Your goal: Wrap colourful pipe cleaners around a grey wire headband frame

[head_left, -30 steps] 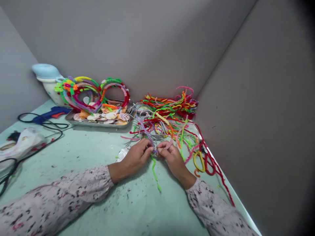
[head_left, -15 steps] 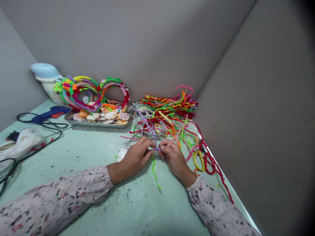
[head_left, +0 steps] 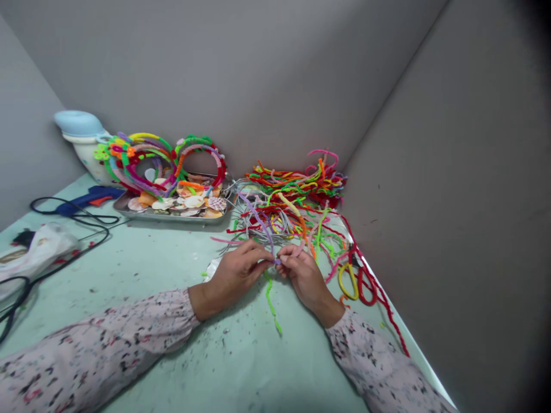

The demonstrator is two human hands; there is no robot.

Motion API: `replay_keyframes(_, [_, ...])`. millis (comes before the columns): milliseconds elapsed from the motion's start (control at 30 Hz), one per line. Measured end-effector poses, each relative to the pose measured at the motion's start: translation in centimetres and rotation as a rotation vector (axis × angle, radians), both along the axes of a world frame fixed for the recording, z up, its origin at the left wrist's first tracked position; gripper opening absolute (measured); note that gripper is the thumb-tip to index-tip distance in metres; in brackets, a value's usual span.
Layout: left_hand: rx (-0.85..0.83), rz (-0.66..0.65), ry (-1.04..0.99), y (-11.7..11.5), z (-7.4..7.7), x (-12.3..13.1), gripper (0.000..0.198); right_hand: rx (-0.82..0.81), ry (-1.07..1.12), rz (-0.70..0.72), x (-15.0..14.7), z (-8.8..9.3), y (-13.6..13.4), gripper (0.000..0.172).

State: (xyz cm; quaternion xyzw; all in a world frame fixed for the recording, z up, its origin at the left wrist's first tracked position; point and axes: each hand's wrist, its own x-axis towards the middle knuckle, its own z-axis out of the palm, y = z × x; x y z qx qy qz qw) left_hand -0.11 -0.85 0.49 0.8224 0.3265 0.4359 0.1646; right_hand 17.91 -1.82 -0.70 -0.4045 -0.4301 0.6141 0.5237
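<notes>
My left hand (head_left: 238, 276) and my right hand (head_left: 303, 276) meet at their fingertips, both pinching a lilac pipe cleaner (head_left: 260, 225) near its lower end. The strand rises from my fingers into a tangled pile of multicoloured pipe cleaners and grey wires (head_left: 288, 206). A green pipe cleaner (head_left: 270, 303) hangs below my hands and lies on the mint-green tabletop (head_left: 241, 367). The point where the strands join is partly hidden by my fingers.
A metal tray (head_left: 172, 213) of seashells sits behind pipe-cleaner rings (head_left: 166, 163). To the left lie a blue glue gun (head_left: 88, 199), black cord and a plastic bag (head_left: 38, 250). Yellow-handled scissors (head_left: 348, 282) rest at the right. Grey walls close the back and right.
My hands have drawn slightly closer together around the lilac pipe cleaner, and my left fingers have shifted along it. The surrounding objects stay in place.
</notes>
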Motion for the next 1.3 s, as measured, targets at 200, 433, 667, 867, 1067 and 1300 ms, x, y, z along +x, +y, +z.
replay_keyframes(200, [0.052, 0.007, 0.006, -0.01, 0.09, -0.08, 0.012, -0.017, 0.004, -0.004, -0.09, 0.07, -0.04, 0.01])
replay_keyframes(433, [0.098, 0.013, 0.01, -0.02, 0.2, -0.08, 0.013, -0.004, 0.022, 0.009, -0.07, 0.08, -0.14, 0.009])
replay_keyframes(667, [0.104, 0.009, 0.02, -0.09, 0.26, -0.07, 0.012, 0.013, 0.013, 0.013, -0.04, 0.07, -0.19, 0.008])
replay_keyframes(867, [0.128, 0.013, 0.032, -0.13, 0.13, -0.15, 0.012, 0.014, 0.012, 0.012, 0.01, 0.02, -0.21, 0.009])
replay_keyframes(1067, [0.142, 0.012, 0.041, 0.05, 0.0, -0.15, 0.011, 0.019, 0.008, 0.016, 0.02, -0.12, -0.12, 0.009])
replay_keyframes(1300, [0.08, 0.004, 0.068, -0.14, 0.12, -0.03, 0.011, 0.037, 0.005, 0.02, 0.03, -0.27, -0.14, 0.009])
